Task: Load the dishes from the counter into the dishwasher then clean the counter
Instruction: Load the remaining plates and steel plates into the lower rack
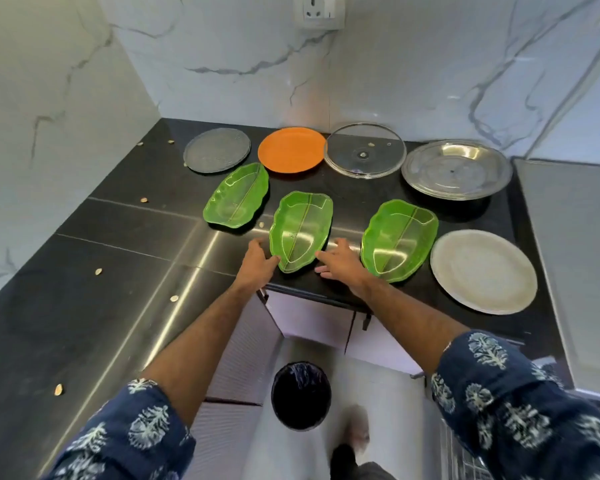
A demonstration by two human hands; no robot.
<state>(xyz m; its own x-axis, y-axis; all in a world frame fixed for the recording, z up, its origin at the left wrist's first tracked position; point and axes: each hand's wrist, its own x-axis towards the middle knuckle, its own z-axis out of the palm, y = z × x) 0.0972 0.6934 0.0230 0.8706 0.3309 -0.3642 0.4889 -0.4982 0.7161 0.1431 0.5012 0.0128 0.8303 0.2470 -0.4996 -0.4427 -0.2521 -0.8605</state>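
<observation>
Dishes lie spread over the black counter [136,216], which wraps the corner of a marble-tiled wall. Three green leaf-shaped trays sit in a loose row: the left leaf tray [237,196] at about ten o'clock from the middle leaf tray [300,230], and the right leaf tray [398,239] at three o'clock from it. All three look bare inside apart from their moulded veins.

Behind them, toward twelve o'clock, stand a grey round plate [217,150], an orange plate [291,150], a glass lid [364,154] lying knob-down or flat, and a steel plate [456,169]. A white plate [483,271] rests at four o'clock from the right leaf tray, near the counter's front edge. None of these holds visible food.

The person's left hand [257,263] touches the near left rim of the middle leaf tray, fingers curled round its edge. The right hand [340,263] lies with relaxed, extended fingers at the tray's near right rim, between it and the right leaf tray; whether it has hold of the rim cannot be told.

Small pale scraps [98,271] dot the counter at nine and seven o'clock. A black-lined bin [300,394] stands on the floor at six o'clock; its contents cannot be made out.
</observation>
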